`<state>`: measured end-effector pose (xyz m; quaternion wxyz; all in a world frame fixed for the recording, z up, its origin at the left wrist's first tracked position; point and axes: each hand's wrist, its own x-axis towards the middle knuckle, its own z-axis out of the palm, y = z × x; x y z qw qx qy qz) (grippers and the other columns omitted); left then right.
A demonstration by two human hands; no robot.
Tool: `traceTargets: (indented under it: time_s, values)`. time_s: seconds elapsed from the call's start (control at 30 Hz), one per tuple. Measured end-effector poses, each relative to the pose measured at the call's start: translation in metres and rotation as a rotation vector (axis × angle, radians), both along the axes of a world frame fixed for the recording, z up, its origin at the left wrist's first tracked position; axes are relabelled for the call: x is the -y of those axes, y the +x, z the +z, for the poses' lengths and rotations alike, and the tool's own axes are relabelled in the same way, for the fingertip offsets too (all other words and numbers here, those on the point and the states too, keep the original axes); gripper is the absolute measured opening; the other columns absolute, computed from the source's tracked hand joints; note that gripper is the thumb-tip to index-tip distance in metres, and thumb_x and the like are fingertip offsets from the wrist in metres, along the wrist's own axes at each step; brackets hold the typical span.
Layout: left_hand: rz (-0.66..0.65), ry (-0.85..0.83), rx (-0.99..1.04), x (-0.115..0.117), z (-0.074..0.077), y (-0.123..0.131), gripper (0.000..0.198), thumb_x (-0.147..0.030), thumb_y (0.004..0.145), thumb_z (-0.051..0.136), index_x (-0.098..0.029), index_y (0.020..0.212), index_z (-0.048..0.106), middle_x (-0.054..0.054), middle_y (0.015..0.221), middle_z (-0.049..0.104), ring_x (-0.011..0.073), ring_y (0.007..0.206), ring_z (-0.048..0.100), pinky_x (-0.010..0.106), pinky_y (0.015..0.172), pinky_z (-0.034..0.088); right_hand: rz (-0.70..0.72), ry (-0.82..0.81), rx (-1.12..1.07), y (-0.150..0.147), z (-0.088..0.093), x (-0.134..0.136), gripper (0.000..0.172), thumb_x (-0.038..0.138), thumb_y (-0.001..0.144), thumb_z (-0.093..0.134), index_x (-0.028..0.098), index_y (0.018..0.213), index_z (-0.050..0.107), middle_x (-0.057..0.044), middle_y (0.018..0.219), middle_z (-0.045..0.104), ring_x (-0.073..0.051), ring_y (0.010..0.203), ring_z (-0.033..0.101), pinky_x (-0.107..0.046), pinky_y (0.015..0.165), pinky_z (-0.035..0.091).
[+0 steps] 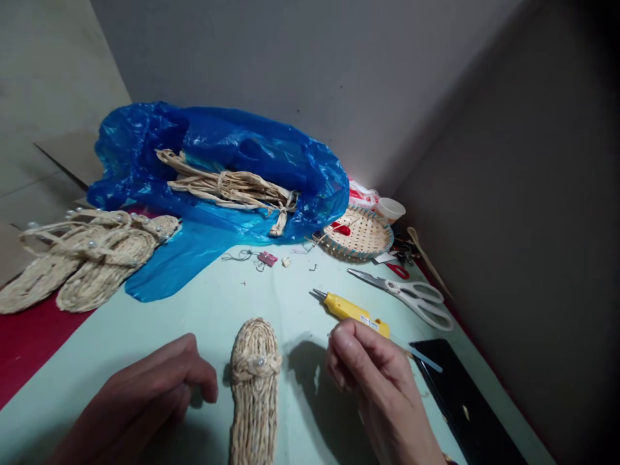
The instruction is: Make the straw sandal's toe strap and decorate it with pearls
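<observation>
A small woven straw slipper [254, 413] lies on the pale green table between my hands, its toe end pointing away from me. Across it runs a braided band with a pearl bead [259, 363]. My left hand [159, 381] hovers just left of the slipper, fingers loosely bent and apart, with nothing visible in them. To the right, above its own shadow, my right hand [375, 381] is closed, thumb pressed to curled fingers; anything inside is hidden. Just beyond it lies a yellow glue gun [346, 309], partly behind the knuckles, with a clear glue stick [421, 355] extending from its rear.
A blue plastic bag [217, 135] at the back holds bundled straw [232, 187]. Pearl-trimmed straw sandals [104, 265] lie left. Rightward are white-handled scissors [411, 294], a woven basket [363, 236], a paper cup [390, 210] and a black flat object [465, 400]. A pink clip [267, 259] sits mid-table.
</observation>
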<state>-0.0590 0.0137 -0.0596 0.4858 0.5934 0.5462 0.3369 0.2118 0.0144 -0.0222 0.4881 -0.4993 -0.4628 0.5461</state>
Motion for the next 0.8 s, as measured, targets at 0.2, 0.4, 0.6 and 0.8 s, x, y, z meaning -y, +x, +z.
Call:
traceTargets:
  time_s: [0.2,0.4,0.6,0.8]
  values:
    - [0.110,-0.075,-0.054,0.006,0.004,0.010,0.037,-0.065,0.091,0.051,-0.035,0.080,0.069,-0.006,0.061,0.049,0.0170,0.061,0.048,0.024,0.060,0.037,0.067,-0.083,-0.143,-0.008,0.006,-0.003,0.027,0.045,0.097,0.067,0.019,0.091,0.063,-0.001,0.081,0.066,-0.009,0.060,0.052,-0.022,0.055,0.041]
    - [0.191,-0.340,0.062,0.005,0.021,0.022,0.041,-0.067,0.088,0.052,-0.029,0.098,0.062,-0.010,0.057,0.021,0.0136,0.053,0.020,0.023,0.050,0.012,-0.050,-0.021,-0.191,0.000,0.006,-0.010,0.008,0.018,0.082,0.060,0.019,0.074,0.059,0.007,0.056,0.048,-0.008,0.050,0.035,-0.020,0.048,0.028]
    - [0.152,-0.295,0.121,0.000,0.023,0.012,0.047,-0.074,0.084,0.061,-0.028,0.092,0.063,-0.009,0.060,0.030,0.0124,0.056,0.023,0.019,0.050,0.021,-0.122,0.073,-0.141,0.012,0.015,-0.013,0.013,0.021,0.071,0.052,0.022,0.059,0.045,0.010,0.050,0.028,-0.008,0.047,0.017,-0.024,0.046,0.016]
    - [0.096,-0.038,0.108,-0.010,0.020,0.005,0.040,-0.063,0.094,0.053,-0.026,0.082,0.050,-0.012,0.051,0.034,0.0110,0.048,0.024,0.020,0.044,0.021,-0.062,0.163,0.046,0.004,0.011,-0.009,0.012,0.026,0.077,0.049,0.024,0.066,0.045,0.011,0.052,0.028,-0.009,0.046,0.022,-0.024,0.046,0.021]
